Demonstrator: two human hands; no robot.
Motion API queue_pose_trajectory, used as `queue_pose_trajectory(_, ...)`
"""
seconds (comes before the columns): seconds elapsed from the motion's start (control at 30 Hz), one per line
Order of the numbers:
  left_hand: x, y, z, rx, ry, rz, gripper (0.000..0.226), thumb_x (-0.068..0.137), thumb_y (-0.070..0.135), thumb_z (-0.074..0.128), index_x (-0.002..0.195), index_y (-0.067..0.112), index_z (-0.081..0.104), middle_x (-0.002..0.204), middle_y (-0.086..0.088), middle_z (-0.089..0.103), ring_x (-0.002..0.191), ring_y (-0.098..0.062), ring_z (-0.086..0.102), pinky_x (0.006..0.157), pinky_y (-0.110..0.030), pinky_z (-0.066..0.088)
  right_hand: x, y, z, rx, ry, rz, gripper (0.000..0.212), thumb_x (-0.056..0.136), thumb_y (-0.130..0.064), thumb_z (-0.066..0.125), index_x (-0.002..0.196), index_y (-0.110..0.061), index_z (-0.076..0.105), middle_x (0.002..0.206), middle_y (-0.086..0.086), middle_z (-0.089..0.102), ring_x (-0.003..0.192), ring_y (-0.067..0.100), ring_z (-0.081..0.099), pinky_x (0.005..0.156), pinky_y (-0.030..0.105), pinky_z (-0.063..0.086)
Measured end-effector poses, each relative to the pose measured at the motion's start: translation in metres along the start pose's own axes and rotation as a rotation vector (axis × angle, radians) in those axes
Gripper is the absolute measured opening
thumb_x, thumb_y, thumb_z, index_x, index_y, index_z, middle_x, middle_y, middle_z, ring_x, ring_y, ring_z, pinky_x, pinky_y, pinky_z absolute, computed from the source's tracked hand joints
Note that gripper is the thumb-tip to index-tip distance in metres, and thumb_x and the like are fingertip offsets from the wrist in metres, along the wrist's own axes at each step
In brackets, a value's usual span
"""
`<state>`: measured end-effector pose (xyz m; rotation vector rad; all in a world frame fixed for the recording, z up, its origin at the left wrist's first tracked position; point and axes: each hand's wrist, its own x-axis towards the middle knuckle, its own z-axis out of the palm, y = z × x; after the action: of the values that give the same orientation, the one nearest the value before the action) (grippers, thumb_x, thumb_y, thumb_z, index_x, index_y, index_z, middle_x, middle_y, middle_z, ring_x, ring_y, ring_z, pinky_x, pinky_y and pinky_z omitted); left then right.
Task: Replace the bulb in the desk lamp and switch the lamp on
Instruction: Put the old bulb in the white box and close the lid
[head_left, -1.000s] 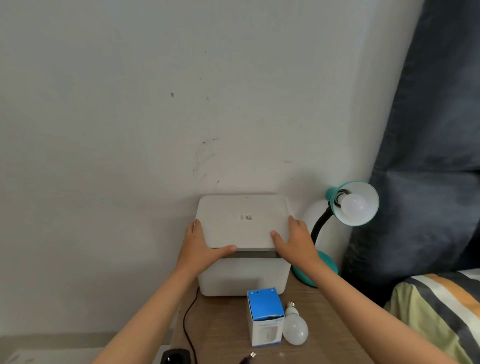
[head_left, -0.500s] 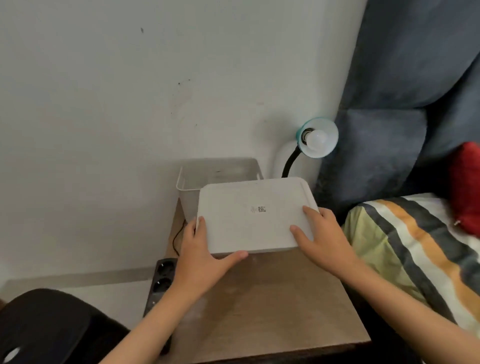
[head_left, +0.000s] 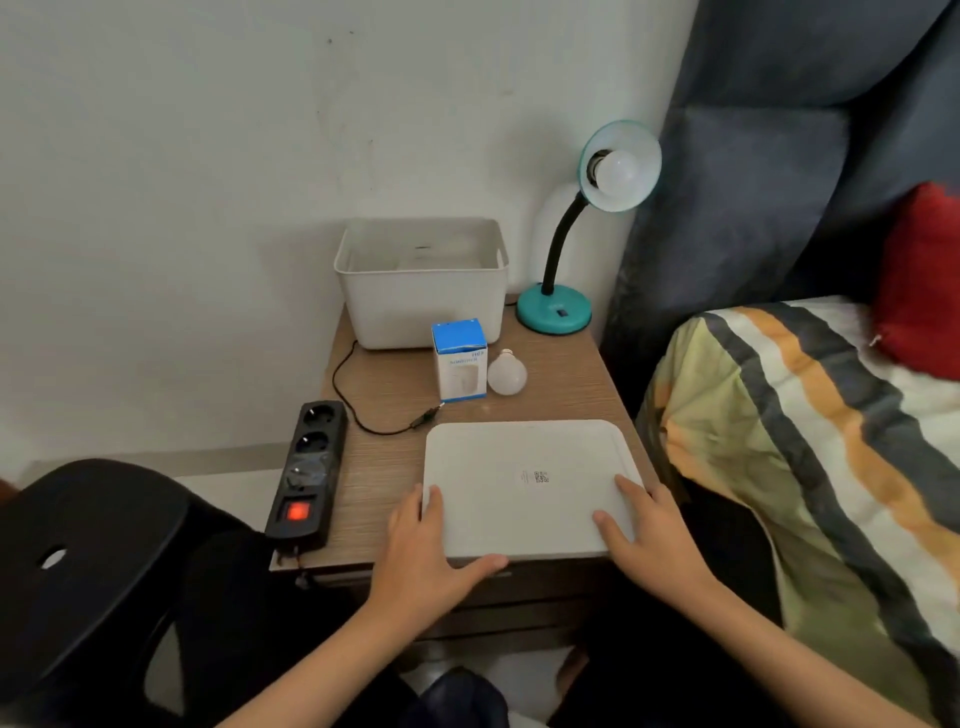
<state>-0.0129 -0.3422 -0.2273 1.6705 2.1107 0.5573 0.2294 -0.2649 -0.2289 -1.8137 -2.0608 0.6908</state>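
The white lid (head_left: 527, 486), which a second ago sat closed on the white storage bin (head_left: 421, 283) against the wall, has come off and now lies flat at the near right corner of the counter (head_left: 384, 467). The left hand (head_left: 426, 551) and right hand (head_left: 652, 535) have travelled back with it, each grip still on a near corner. The bin now stands open.

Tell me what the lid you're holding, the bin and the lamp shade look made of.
Lid: matte white plastic by the look, with rounded moulded edges and a raised rim. Bin: probably the same plastic, thin rolled lip. Lamp shade: teal outside, pale glossy inside; painted metal or plastic, cannot tell which.
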Motion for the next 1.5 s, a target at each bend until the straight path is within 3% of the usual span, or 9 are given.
queue_pose_trajectory(0.27,0.005,-0.003,0.014,0.13,-0.01,-0.001,0.103,0.064,0.076,0.056,0.139,0.014,0.023,0.145,-0.01,0.025,0.134,-0.027,0.022,0.106,-0.038,0.036,0.006,0.001,0.011,-0.059,-0.016,0.048,0.063,0.087,-0.043,0.053,0.139,-0.014,0.032,0.145,0.014,0.024,0.134,0.033,0.02,0.11,0.042,0.025)
queue_pose_trajectory(0.47,0.019,0.0,0.0,-0.009,0.014,0.003,0.102,0.066,0.068,0.063,0.142,0.016,0.022,0.156,-0.01,0.004,0.144,-0.028,0.003,0.114,-0.04,0.019,0.02,-0.019,0.007,-0.048,0.063,-0.042,0.059,0.087,-0.038,0.055,0.137,-0.013,0.036,0.149,0.014,0.022,0.137,0.032,0.015,0.111,0.04,0.023)
queue_pose_trajectory(0.67,0.07,0.005,-0.047,-0.06,0.209,0.057,0.095,0.073,0.063,0.061,0.145,0.016,0.021,0.157,-0.006,0.004,0.144,-0.024,0.006,0.115,-0.04,0.019,0.064,-0.07,0.006,0.052,0.155,-0.16,0.054,0.086,-0.035,0.059,0.133,-0.016,0.043,0.138,0.007,0.041,0.13,0.024,0.037,0.105,0.034,0.035)
queue_pose_trajectory(0.83,0.132,0.001,-0.09,-0.144,0.333,0.021,0.085,0.076,0.056,0.062,0.141,0.014,0.027,0.154,-0.01,0.014,0.143,-0.025,0.011,0.113,-0.044,0.026,0.107,-0.106,0.009,0.153,0.09,-0.201,0.054,0.086,-0.027,0.06,0.135,-0.017,0.039,0.129,0.005,0.045,0.118,0.021,0.048,0.095,0.03,0.042)
queue_pose_trajectory(0.97,0.183,-0.007,-0.117,-0.142,0.408,-0.046,0.08,0.077,0.054,0.062,0.137,0.013,0.03,0.147,-0.017,0.026,0.137,-0.034,0.024,0.109,-0.047,0.032,0.14,-0.117,0.017,0.145,0.013,-0.165,0.059,0.085,-0.026,0.061,0.138,-0.023,0.035,0.128,0.005,0.044,0.116,0.021,0.05,0.094,0.033,0.047)
queue_pose_trajectory(1.1,0.225,-0.014,-0.135,-0.14,0.416,-0.102,0.087,0.079,0.055,0.06,0.142,0.009,0.021,0.146,-0.021,0.024,0.136,-0.038,0.024,0.108,-0.048,0.032,0.162,-0.112,0.027,0.065,-0.072,-0.119,0.065,0.086,-0.031,0.06,0.141,-0.034,0.027,0.132,0.005,0.037,0.115,0.023,0.053,0.096,0.036,0.05)
queue_pose_trajectory(1.23,0.256,-0.019,-0.144,-0.166,0.405,-0.136,0.091,0.08,0.058,0.057,0.143,0.005,0.018,0.145,-0.02,0.025,0.134,-0.037,0.028,0.107,-0.048,0.034,0.177,-0.103,0.036,0.107,-0.127,-0.147,0.06,0.086,-0.023,0.061,0.138,-0.036,0.033,0.131,0.005,0.037,0.118,0.022,0.049,0.101,0.029,0.043)
queue_pose_trajectory(1.33,0.272,-0.021,-0.145,-0.213,0.419,-0.159,0.088,0.079,0.06,0.056,0.138,0.004,0.025,0.14,-0.018,0.031,0.129,-0.036,0.036,0.102,-0.048,0.04,0.181,-0.096,0.037,0.187,-0.05,-0.167,0.053,0.081,-0.023,0.067,0.128,-0.032,0.045,0.113,0.002,0.045,0.108,0.021,0.053,0.09,0.019,0.041)
queue_pose_trajectory(1.5,0.288,-0.027,-0.143,-0.271,0.449,-0.187,0.089,0.08,0.059,0.057,0.14,0.003,0.024,0.14,-0.017,0.032,0.129,-0.035,0.037,0.101,-0.046,0.041,0.182,-0.093,0.022,0.359,0.268,-0.134,0.046,0.071,-0.032,0.078,0.106,-0.032,0.048,0.103,-0.002,0.053,0.088,0.008,0.053,0.066,0.013,0.041)
